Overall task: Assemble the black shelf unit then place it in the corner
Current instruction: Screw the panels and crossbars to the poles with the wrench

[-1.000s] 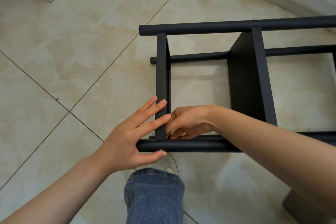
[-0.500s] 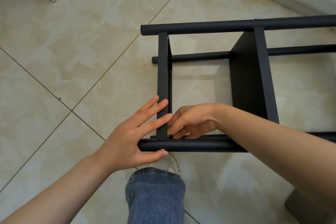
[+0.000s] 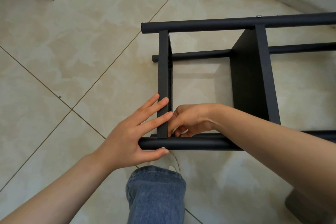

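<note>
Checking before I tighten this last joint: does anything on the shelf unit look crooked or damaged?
Nothing stands out. The black shelf unit lies on its side on the tile floor, panels square to the poles, no visible damage.

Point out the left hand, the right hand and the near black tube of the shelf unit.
left hand (image 3: 127,136), head view, on the back of the hand.
right hand (image 3: 190,120), head view, on the back of the hand.
near black tube (image 3: 196,143), head view, on its bare middle stretch.

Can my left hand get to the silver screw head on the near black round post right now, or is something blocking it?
Probably yes. The left hand already rests on the near black round post, its thumb right beside the silver screw head. Nothing lies between them; the right hand is busy behind the post.
</note>
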Demonstrator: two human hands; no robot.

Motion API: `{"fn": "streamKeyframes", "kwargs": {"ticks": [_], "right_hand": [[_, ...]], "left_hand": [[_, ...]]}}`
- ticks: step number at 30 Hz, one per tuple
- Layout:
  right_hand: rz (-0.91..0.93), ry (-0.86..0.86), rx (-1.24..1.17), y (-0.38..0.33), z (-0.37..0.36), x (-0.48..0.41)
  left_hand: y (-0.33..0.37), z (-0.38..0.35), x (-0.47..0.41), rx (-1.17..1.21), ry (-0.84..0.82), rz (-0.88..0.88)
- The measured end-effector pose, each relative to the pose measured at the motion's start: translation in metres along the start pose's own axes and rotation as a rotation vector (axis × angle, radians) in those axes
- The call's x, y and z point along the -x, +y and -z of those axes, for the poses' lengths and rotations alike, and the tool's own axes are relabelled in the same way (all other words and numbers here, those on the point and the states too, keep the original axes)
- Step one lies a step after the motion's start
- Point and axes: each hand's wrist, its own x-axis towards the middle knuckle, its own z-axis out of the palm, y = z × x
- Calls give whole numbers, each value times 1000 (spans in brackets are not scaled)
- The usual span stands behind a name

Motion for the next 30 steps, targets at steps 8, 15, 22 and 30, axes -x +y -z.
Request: {"fn": "streamKeyframes", "kwargs": {"ticks": [8,15,22,30], "right_hand": [[30,-68,-70,2,3,5],[-13,-5,27,-1,0,4],[31,-106,-62,2,4,7],[-10,-16,43,-4,1,5]], "left_hand": [[-1,-1,1,7,9,-7],[0,-1,0,3,3,2],[0,-1,0,9,5,3],[1,-1,0,-5,-4,13]]}}
